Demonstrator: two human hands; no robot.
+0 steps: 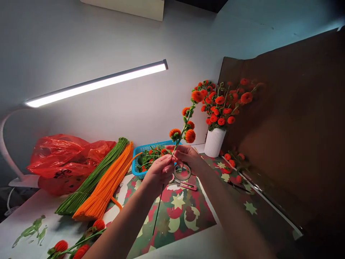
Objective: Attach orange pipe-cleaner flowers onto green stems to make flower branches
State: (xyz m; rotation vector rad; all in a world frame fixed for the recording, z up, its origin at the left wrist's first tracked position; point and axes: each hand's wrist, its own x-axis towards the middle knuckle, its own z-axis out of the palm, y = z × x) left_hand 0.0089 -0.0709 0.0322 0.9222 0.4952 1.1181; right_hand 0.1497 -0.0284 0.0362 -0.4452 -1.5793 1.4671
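Both of my hands hold up an artificial flower branch (190, 136) with several fuzzy orange blooms and green buds and leaves along its stem. My left hand (161, 169) is closed round the lower stem, and a thin dark wire end (158, 212) sticks out below it. Just above, my right hand (188, 154) pinches the stem, its fingers partly hidden behind it. Beneath the hands lie a roll of tape (190, 174) and pink-handled scissors (188, 186). Behind them a blue basket (137, 172) holds green stems and small orange flowers.
Bundles of green (91, 178) and orange (107, 180) pipe cleaners lie left, beside a red plastic bag (61, 154). A white ribbed vase (215, 143) of orange flowers stands back right. A lit lamp (99, 84) hangs overhead. Finished-looking blooms (61, 246) lie front left. A brown panel (283, 108) borders the right.
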